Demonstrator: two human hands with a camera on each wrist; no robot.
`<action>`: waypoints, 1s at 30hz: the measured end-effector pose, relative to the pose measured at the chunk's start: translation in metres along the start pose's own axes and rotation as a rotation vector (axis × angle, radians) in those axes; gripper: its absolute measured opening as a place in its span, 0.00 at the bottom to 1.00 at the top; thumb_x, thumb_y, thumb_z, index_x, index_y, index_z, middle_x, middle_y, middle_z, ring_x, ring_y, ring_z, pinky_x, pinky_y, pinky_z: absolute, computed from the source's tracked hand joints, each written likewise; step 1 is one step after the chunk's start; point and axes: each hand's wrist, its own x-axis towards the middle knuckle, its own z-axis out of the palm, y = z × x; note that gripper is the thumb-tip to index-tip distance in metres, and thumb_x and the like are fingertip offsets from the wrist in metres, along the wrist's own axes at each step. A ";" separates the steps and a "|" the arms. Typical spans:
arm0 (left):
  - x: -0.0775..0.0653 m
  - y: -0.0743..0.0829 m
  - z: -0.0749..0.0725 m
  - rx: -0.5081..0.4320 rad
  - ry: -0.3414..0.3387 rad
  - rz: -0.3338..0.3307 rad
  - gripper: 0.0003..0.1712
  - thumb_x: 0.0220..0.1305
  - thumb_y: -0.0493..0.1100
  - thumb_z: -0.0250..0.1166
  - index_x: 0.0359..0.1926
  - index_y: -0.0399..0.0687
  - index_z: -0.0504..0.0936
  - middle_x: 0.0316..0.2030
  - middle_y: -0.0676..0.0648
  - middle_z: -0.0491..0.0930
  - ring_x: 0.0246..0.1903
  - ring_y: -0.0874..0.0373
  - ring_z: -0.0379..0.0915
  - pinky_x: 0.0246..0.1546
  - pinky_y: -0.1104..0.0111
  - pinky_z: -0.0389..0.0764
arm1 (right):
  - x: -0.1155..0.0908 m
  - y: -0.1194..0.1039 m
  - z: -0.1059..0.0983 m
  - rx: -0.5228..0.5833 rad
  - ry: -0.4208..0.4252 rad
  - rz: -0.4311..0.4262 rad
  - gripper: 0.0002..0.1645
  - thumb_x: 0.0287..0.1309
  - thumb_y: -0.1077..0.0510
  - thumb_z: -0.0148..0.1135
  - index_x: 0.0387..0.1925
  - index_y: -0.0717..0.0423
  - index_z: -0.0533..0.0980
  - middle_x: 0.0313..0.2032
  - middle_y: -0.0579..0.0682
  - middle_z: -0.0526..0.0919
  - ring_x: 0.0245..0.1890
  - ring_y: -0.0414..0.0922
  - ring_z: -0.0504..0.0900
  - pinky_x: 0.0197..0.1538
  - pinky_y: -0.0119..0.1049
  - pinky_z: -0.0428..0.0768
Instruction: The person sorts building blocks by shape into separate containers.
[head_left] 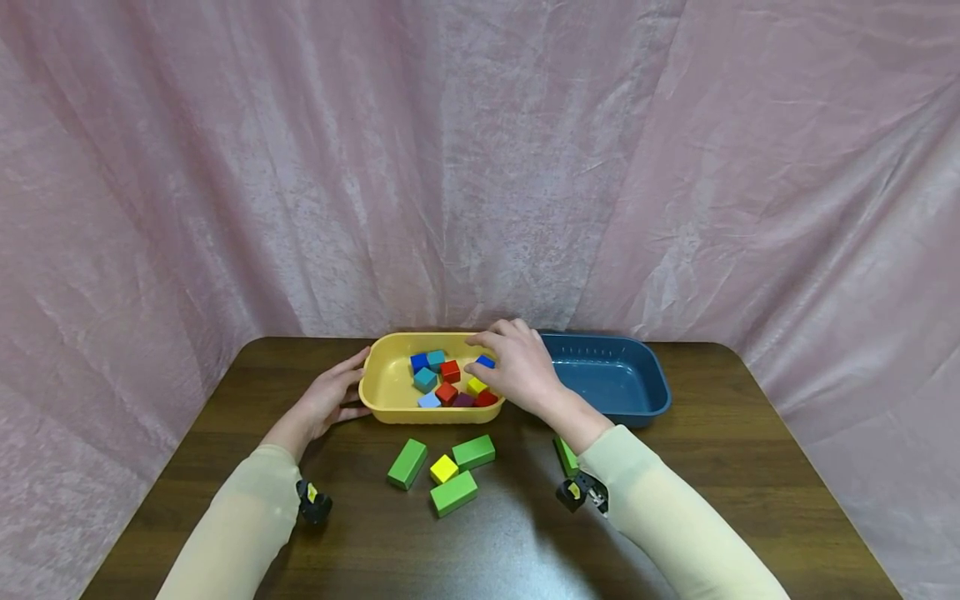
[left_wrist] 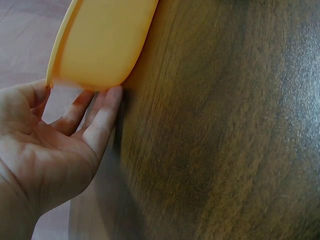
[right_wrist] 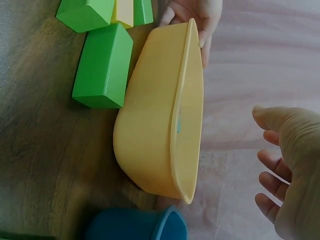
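1. The left hand (head_left: 327, 400) is set at nine o'clock of the yellow bin (head_left: 412, 417), its fingers extended and their tips laid against the outside of that end; nothing is clasped. If too hard a push were given, the bin could be slid towards three o'clock.

2. The yellow bin is stood upright on the table (head_left: 360, 542). Should its end be caught and raised, it could be tipped and its contents spilled.

3. At its six o'clock, three green blocks (head_left: 407, 464) are laid about a yellow cube (head_left: 444, 469). With so little room left between, they could be scattered if the bin were dragged nearer.

4. Inside it, mixed cubes (head_left: 450, 372) are bunched from the middle to the right end. Because they are so crowded, neighbours could be nudged by any finger put among them.

5. The right hand (head_left: 517, 367) is held above the three o'clock end, fingers loosely bent, thumb apart, with nothing seen in its grasp. If it were lowered carelessly, the rim could be struck.

6. At four o'clock, a further block (head_left: 566, 456) is partly covered by the right arm and its camera (head_left: 572, 494); by a low sweep it could be bumped unseen.

7. The blue bin (head_left: 615, 387) is placed at three o'clock; whether the two bins are touching cannot be told. If the yellow one were shifted that way, its neighbour could be shoved along.
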 end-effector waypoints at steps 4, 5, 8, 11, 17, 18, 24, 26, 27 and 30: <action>0.000 0.000 0.000 0.002 0.001 -0.003 0.33 0.83 0.48 0.47 0.82 0.68 0.50 0.80 0.44 0.50 0.59 0.46 0.75 0.55 0.52 0.81 | -0.002 0.000 -0.001 0.007 0.014 -0.023 0.25 0.59 0.42 0.75 0.57 0.40 0.84 0.48 0.45 0.80 0.50 0.46 0.71 0.49 0.42 0.70; 0.000 0.000 0.000 0.003 0.000 -0.002 0.33 0.83 0.48 0.47 0.82 0.69 0.50 0.80 0.44 0.50 0.59 0.47 0.75 0.55 0.52 0.81 | -0.003 0.000 -0.001 0.012 0.017 -0.028 0.25 0.58 0.42 0.75 0.57 0.40 0.84 0.48 0.45 0.80 0.50 0.46 0.70 0.49 0.42 0.70; 0.000 0.000 -0.001 0.003 -0.003 0.000 0.33 0.83 0.48 0.47 0.82 0.69 0.50 0.80 0.44 0.50 0.58 0.48 0.75 0.55 0.52 0.81 | -0.005 -0.001 -0.002 0.014 0.022 -0.038 0.25 0.58 0.43 0.76 0.56 0.41 0.85 0.47 0.45 0.80 0.49 0.46 0.70 0.48 0.42 0.70; 0.000 0.000 -0.001 0.000 -0.004 0.002 0.33 0.83 0.48 0.47 0.82 0.68 0.50 0.80 0.44 0.50 0.58 0.48 0.75 0.55 0.52 0.81 | -0.007 -0.002 -0.002 0.009 0.023 -0.050 0.25 0.58 0.43 0.76 0.56 0.41 0.85 0.47 0.45 0.80 0.49 0.46 0.70 0.48 0.42 0.70; 0.001 -0.001 -0.001 -0.010 0.002 -0.002 0.33 0.83 0.47 0.47 0.82 0.68 0.51 0.80 0.45 0.51 0.57 0.48 0.76 0.54 0.53 0.81 | -0.013 -0.004 -0.004 0.005 0.012 -0.082 0.25 0.59 0.41 0.75 0.57 0.40 0.84 0.49 0.44 0.80 0.49 0.45 0.70 0.49 0.41 0.72; 0.000 -0.001 -0.001 -0.012 0.003 -0.001 0.33 0.83 0.47 0.47 0.82 0.68 0.51 0.80 0.45 0.51 0.57 0.49 0.76 0.53 0.53 0.81 | -0.015 -0.004 -0.004 0.004 0.009 -0.086 0.25 0.59 0.41 0.74 0.57 0.40 0.84 0.49 0.44 0.80 0.49 0.45 0.70 0.49 0.40 0.72; 0.000 -0.001 0.002 -0.006 -0.003 0.002 0.33 0.83 0.48 0.47 0.82 0.69 0.50 0.80 0.45 0.49 0.56 0.50 0.77 0.54 0.52 0.81 | -0.022 -0.006 -0.003 0.007 0.012 -0.108 0.24 0.58 0.42 0.75 0.55 0.41 0.86 0.46 0.42 0.80 0.46 0.43 0.70 0.46 0.38 0.73; 0.000 -0.001 0.002 -0.006 -0.002 -0.001 0.33 0.83 0.48 0.47 0.82 0.69 0.51 0.80 0.46 0.49 0.56 0.50 0.77 0.54 0.52 0.81 | -0.025 -0.006 -0.002 0.018 0.015 -0.115 0.24 0.57 0.43 0.76 0.54 0.42 0.86 0.46 0.42 0.81 0.46 0.42 0.70 0.45 0.38 0.73; 0.000 0.000 0.002 -0.007 0.002 -0.004 0.33 0.83 0.48 0.48 0.82 0.69 0.51 0.80 0.46 0.49 0.56 0.50 0.77 0.54 0.52 0.81 | -0.027 -0.006 -0.002 0.023 0.013 -0.119 0.24 0.56 0.43 0.77 0.54 0.42 0.86 0.46 0.42 0.81 0.46 0.42 0.70 0.45 0.37 0.73; 0.000 0.000 0.001 -0.005 0.000 -0.005 0.33 0.83 0.49 0.48 0.82 0.69 0.50 0.80 0.47 0.48 0.56 0.50 0.77 0.55 0.52 0.81 | -0.031 -0.006 -0.001 0.031 0.006 -0.128 0.24 0.56 0.44 0.77 0.55 0.42 0.86 0.46 0.42 0.81 0.47 0.42 0.70 0.43 0.36 0.74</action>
